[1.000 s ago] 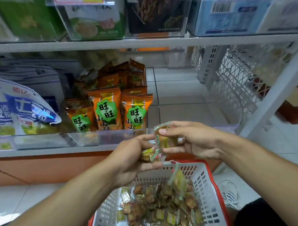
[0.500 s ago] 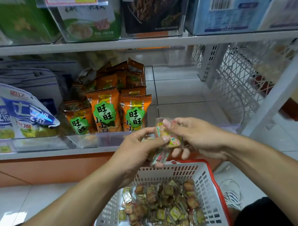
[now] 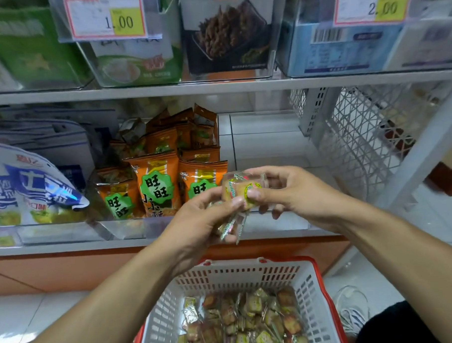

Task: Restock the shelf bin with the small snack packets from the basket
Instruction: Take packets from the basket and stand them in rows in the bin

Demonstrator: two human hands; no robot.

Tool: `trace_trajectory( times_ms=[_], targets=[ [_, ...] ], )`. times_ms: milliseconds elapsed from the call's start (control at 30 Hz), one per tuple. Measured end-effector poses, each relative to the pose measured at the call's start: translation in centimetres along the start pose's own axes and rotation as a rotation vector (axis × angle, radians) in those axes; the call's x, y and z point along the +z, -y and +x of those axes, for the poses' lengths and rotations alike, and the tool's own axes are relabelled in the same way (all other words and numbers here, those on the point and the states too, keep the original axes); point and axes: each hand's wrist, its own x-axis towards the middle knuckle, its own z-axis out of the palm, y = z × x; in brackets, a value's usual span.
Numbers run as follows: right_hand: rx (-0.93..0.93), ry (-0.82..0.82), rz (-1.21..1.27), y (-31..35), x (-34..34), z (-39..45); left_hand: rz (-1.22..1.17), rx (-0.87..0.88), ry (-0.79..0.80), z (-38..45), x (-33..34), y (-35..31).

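**Mia:** What are the fingers doing?

**Ben:** The right hand (image 3: 293,191) has its thumb and fingers curled round a small snack packet (image 3: 242,188). It pinches it tight. The packet is see-through, with a yellow and green label.

**Mia:** And the other hand?

**Ben:** The left hand (image 3: 196,224) is curled too. Its thumb touches the same packet from below. More packets (image 3: 231,224) poke out under its fingers, so it holds a little bunch.

**Mia:** How many are in the bunch?

**Ben:** I cannot tell. The fingers hide them.

**Mia:** Where are the hands?

**Ben:** Close together, up in the air. They are in front of the low shelf and above the basket (image 3: 313,297).

**Mia:** What is in the basket?

**Ben:** Lots more of the small packets (image 3: 247,323), all in a heap. The basket is white with a red rim.

**Mia:** And the shelf bin?

**Ben:** The clear bin (image 3: 279,222) is just behind the hands. I see no small packets in it yet.

**Mia:** What is next to it?

**Ben:** On the left stand orange snack bags (image 3: 157,184) with green labels. Further left are blue and white bags (image 3: 36,184). Up on the top shelf are price tags, one saying 1.00 (image 3: 107,17) and one saying 2.00 (image 3: 371,5).
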Motion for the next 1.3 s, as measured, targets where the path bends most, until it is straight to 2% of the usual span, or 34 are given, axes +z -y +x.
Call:
trace_trajectory(
  times_ms=[167, 333, 500, 633, 867, 933, 967, 1033, 1067, 1167, 1300],
  targets=[
    [0.008, -0.002, 0.096, -0.8, -0.1, -1.4, -0.016, -0.016, 0.0, -0.8, -0.5, 1.0],
    [-0.063, -0.131, 0.071, -0.9, -1.3, -1.9, -0.028, -0.062, -0.01, -0.7, -0.9, 1.3],
    [-0.063, -0.053, 0.008, -0.9, -2.2, -2.2, 0.001, -0.04, 0.008, 0.1, -0.2, 1.3],
    [0.037, 0.024, 0.088, -1.5, -1.5, -2.1, 0.068, 0.001, 0.004, 0.4, 0.6, 1.9],
    [0.051, 0.029, 0.19, -1.3, -1.9, -2.1, 0.07, -0.001, -0.026, 0.5, 1.1, 2.1],
    [-0.063, -0.053, 0.178, -0.7, -2.2, -2.3, 0.019, -0.011, -0.052, 0.4, 1.0, 1.9],
    [-0.177, -0.136, 0.108, -0.5, -2.2, -2.5, -0.003, -0.022, -0.055, 0.4, 0.9, 1.8],
    [-0.461, -0.31, -0.195, -0.1, -2.2, -3.0, -0.021, -0.041, -0.054, 0.2, 1.0, 1.5],
    [-0.584, -0.334, -0.369, -0.1, -2.0, -3.2, -0.028, -0.047, -0.048, 0.2, 1.0, 1.4],
    [-0.795, -0.221, -0.712, -0.9, -0.9, -3.7, -0.077, -0.052, 0.007, 0.0, 1.3, 1.1],
    [-0.817, -0.145, -0.812, -1.2, -0.2, -4.1, -0.063, -0.043, 0.063, -0.1, 1.1, 0.9]
  ],
)
